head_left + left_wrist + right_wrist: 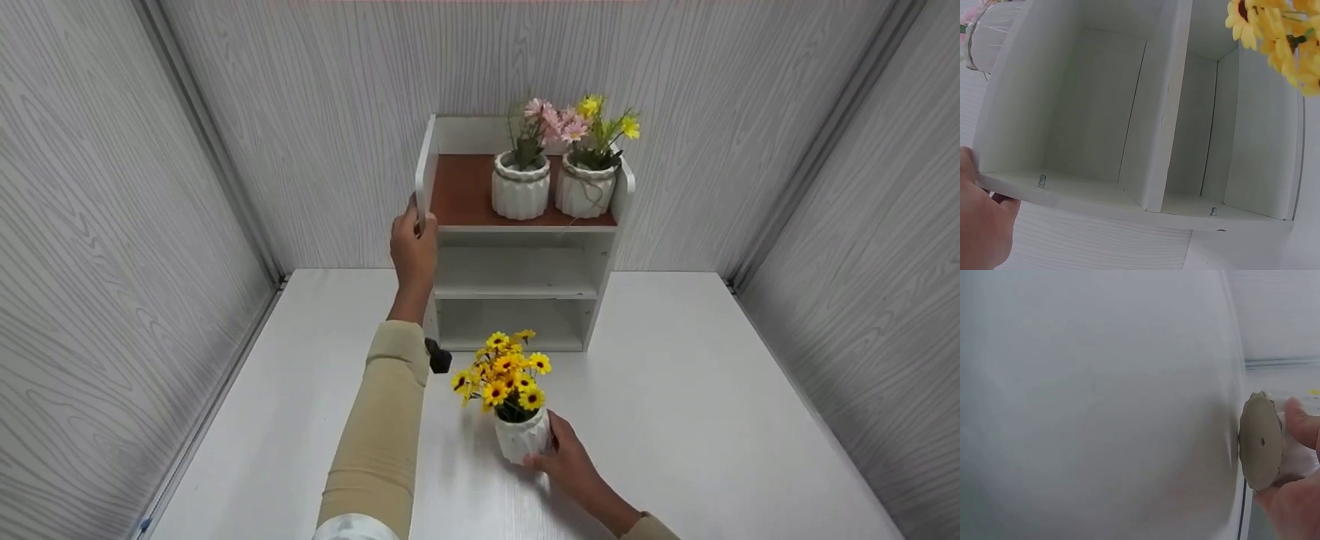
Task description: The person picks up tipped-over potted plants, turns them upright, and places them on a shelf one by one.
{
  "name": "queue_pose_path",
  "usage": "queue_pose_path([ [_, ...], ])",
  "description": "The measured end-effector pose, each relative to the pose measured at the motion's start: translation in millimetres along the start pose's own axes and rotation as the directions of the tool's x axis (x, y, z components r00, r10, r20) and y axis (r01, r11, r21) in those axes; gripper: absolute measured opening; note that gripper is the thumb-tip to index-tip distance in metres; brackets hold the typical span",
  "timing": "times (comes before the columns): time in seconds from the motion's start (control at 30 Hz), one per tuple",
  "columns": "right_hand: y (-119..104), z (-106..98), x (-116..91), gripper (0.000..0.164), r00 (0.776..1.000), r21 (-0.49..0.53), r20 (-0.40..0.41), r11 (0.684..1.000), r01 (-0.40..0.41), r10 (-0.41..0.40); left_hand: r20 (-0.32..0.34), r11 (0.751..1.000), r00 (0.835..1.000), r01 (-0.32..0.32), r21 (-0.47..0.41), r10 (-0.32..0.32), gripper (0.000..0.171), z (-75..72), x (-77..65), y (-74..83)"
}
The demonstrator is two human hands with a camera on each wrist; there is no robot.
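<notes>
In the head view my left hand (414, 251) grips the front edge of the left side panel of a small white shelf unit (517, 300). The left wrist view has the fingers of that hand (985, 219) around the panel's edge. My right hand (571, 461) holds a white ribbed flowerpot (523, 436) with yellow flowers (510, 371), in front of the shelf. Off the table and tilted, the pot shows its flat base with a small hole (1262, 441) in the right wrist view. Thumb and fingers lie on opposite sides of it.
Two more white pots stand on the shelf's brown top, one with pink flowers (521, 191), one with yellow-green flowers (587, 191). Two lower compartments face forward. The white table (690, 420) is bounded by grey wood-grain walls (97, 225).
</notes>
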State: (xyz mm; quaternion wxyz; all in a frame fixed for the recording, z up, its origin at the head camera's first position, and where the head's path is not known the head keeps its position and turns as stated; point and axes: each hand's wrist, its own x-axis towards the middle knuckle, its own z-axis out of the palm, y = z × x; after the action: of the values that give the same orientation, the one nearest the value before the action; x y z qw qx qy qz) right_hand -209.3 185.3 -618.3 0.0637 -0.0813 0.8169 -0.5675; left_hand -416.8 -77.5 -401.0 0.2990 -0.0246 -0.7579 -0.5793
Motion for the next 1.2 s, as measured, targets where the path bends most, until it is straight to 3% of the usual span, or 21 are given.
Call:
queue_pose_path([
  [0.4,4.1,10.0,12.6,0.097,0.997,0.023,0.050,0.998,0.062,-0.063,-0.019,0.997,0.999,0.048,0.060,-0.047,0.049,-0.4,2.8,-2.4],
  [0.67,6.3,14.0,25.4,0.091,0.998,0.052,0.054,0.998,0.026,-0.029,-0.003,0.996,0.999,0.045,0.078,-0.045,0.045,-2.6,3.9,-1.5],
  [0.93,1.0,15.2,39.5,0.093,0.997,0.009,0.062,0.999,0.049,-0.050,0.015,0.997,0.998,0.052,0.062,-0.053,0.042,-5.2,5.9,2.8],
  [1.2,4.2,13.8,49.4,0.083,0.976,0.002,0.105,0.981,0.192,-0.191,0.017,0.998,0.999,0.044,0.054,-0.045,0.042,-2.8,5.7,2.6],
])
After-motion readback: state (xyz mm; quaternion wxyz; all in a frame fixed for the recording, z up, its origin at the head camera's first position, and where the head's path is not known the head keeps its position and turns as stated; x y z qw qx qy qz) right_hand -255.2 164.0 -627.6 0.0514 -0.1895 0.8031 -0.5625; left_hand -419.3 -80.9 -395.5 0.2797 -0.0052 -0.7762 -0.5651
